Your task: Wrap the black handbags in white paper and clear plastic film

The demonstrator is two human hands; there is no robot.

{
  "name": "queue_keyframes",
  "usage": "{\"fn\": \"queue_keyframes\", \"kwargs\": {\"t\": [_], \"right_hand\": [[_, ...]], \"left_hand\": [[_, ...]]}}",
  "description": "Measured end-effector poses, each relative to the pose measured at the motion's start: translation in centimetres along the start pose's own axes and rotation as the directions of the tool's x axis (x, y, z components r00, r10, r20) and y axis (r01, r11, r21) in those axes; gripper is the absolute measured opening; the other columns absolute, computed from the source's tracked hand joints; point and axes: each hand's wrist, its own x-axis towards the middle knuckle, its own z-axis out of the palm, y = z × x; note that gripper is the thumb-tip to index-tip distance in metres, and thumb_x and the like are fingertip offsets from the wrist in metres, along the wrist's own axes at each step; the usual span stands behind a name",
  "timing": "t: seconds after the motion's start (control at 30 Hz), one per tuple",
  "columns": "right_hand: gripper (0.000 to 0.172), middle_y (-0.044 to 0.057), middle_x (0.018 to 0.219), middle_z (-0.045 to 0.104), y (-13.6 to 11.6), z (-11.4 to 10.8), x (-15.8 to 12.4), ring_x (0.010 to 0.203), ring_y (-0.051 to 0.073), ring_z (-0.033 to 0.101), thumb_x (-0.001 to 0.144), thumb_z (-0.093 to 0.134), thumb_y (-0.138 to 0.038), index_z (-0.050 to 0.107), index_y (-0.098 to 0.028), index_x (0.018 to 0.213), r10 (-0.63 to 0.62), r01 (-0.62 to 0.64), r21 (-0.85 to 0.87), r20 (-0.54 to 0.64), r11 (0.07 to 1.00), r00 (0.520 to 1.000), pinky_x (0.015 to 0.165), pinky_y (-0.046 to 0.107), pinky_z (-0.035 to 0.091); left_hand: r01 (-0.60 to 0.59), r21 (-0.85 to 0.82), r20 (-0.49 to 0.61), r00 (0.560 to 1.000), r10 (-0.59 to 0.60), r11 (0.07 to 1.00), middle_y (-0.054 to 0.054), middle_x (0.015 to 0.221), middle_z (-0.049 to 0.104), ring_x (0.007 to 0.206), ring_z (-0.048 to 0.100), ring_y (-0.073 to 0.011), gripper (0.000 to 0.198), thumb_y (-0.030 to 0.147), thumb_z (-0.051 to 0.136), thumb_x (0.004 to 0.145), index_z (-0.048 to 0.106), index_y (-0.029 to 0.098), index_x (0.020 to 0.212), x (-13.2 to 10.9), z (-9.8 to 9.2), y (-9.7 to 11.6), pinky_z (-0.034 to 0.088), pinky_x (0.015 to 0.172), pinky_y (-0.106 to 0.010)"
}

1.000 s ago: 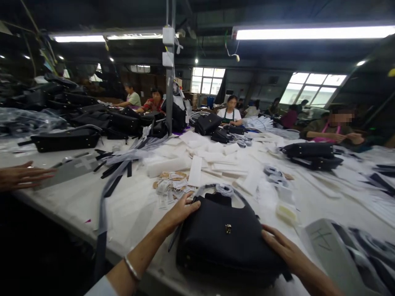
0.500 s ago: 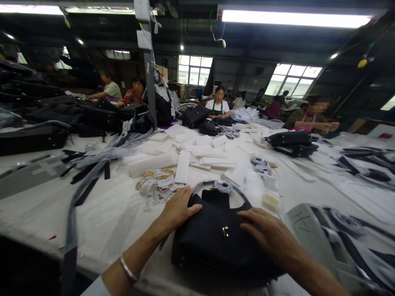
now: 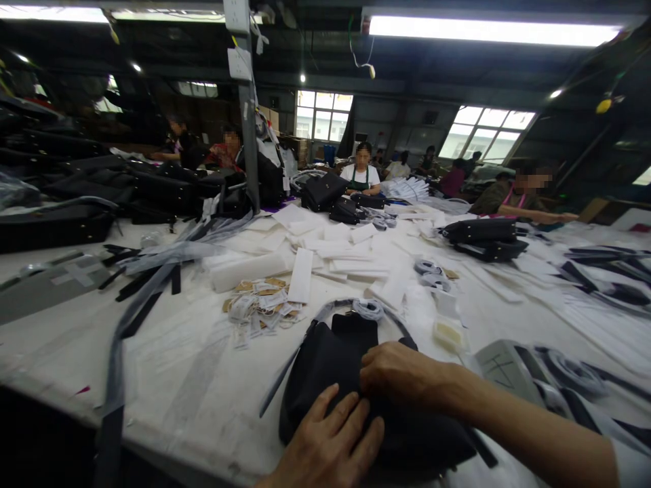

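Observation:
A black handbag lies at the table's near edge in front of me. Its arched handle is wrapped in clear film and points away from me, next to a wrapped coil. A black flap shows between handle and body. My left hand rests on the bag's near front with fingers spread. Over the bag's middle, my right hand has its fingers curled and pinched at the gold clasp's spot. The clasp itself is hidden beneath those fingers.
Paper tags with strings are heaped beyond my left hand. White foam sheets cover the table's middle. At right lies a grey marked panel, near a yellowish block. Black bags and co-workers are farther back.
My left hand has come down from the bag's top left corner to its near front. My right hand has moved left onto the clasp and closed its fingers, covering it.

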Motion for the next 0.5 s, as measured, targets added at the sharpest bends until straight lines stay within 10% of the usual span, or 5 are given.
{"fn": "queue_keyframes", "kwargs": {"t": [0.23, 0.5], "right_hand": [[0.025, 0.005, 0.077, 0.067, 0.6, 0.0, 0.2, 0.068, 0.018, 0.055, 0.099, 0.048, -0.018, 0.066, -0.017, 0.081, -0.38, 0.355, -0.361, 0.001, 0.862, 0.925, 0.061, 0.031, 0.041], [0.032, 0.01, 0.109, 0.073, -1.5, 1.2, -5.9, 0.097, 0.021, 0.067, 0.098, 0.054, -0.043, 0.069, -0.021, 0.115, 0.051, -0.046, 0.021, -0.39, 0.999, 0.919, 0.088, 0.034, 0.05]], "left_hand": [[0.0, -0.003, 0.059, 0.998, 0.0, 1.0, -0.004, 0.118, 0.071, 0.109, 0.063, -0.0182, 0.031, 0.024, 0.044, 0.101, 0.063, 0.021, 0.125, 0.1, -1.3, -0.4, 0.044, 0.104, -0.037], [0.011, -0.04, 0.318, 0.948, 0.002, 0.999, -0.01, 0.139, 0.059, 0.123, 0.058, -0.0208, 0.045, 0.019, 0.038, 0.101, 0.042, 0.018, 0.146, -0.7, -0.9, -0.3, 0.046, 0.104, -0.039]]}}
